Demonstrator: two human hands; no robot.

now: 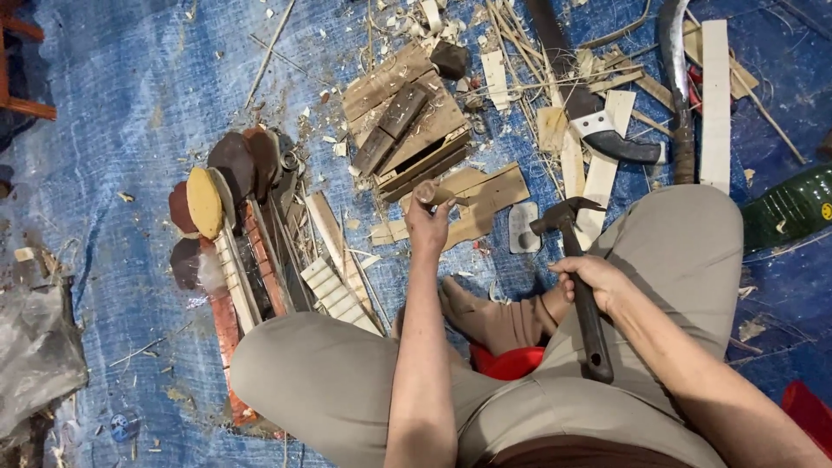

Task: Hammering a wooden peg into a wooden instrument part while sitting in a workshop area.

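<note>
The left hand (pixel 427 224) pinches a small pale wooden peg (pixel 431 192) just above its fingertips. The right hand (pixel 591 279), beside it, grips a black-handled claw hammer (pixel 576 260) mid-shaft, its head raised toward the peg.

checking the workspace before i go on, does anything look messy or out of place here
Yes: wood shavings and splinters are scattered over the blue tarp, and a saw and a sickle lie loose among them. The right hand grips a hammer.
</note>
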